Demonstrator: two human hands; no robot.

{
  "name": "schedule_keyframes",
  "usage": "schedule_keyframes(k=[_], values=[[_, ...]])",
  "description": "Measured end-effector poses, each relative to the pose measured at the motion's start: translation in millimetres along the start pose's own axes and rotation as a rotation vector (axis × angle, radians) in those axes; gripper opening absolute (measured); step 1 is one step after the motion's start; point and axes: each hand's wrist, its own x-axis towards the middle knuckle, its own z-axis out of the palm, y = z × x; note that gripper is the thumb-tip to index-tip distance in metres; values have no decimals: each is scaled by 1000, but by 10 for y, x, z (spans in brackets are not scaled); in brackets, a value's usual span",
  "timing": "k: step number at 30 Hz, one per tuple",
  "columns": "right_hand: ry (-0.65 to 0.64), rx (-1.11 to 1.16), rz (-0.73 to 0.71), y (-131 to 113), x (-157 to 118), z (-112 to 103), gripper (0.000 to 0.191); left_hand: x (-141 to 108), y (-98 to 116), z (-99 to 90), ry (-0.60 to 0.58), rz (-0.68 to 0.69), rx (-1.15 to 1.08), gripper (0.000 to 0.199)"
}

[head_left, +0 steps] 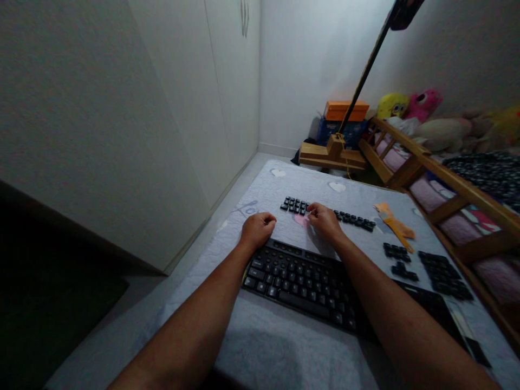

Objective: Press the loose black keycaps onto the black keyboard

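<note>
A black keyboard (300,284) lies on the quilted cover, its upper rows showing bare key sockets and its lower rows bearing keycaps. My left hand (257,230) is closed at the keyboard's upper left corner, fingers curled; anything inside them is hidden. Beyond the keyboard, my right hand (324,221) has its fingertips pinched together beside a group of loose black keycaps (294,205). What it grips is too small to make out. Another line of keycaps (353,219) runs to the right of that hand. My right forearm covers part of the keyboard's right side.
Further right lie more keycap clusters (396,252), a larger keycap block (444,275), and a yellow-handled brush (396,230) on an orange cloth. A wooden bed rail (455,184) borders the right side, a white wardrobe (195,108) the left. A wooden stand (331,154) stands behind.
</note>
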Motion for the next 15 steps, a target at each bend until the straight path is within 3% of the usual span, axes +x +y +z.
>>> schedule_keyframes(k=[15], values=[[16,-133,42,-90,58,103,31,14,-52,33,19,9,-16,21]])
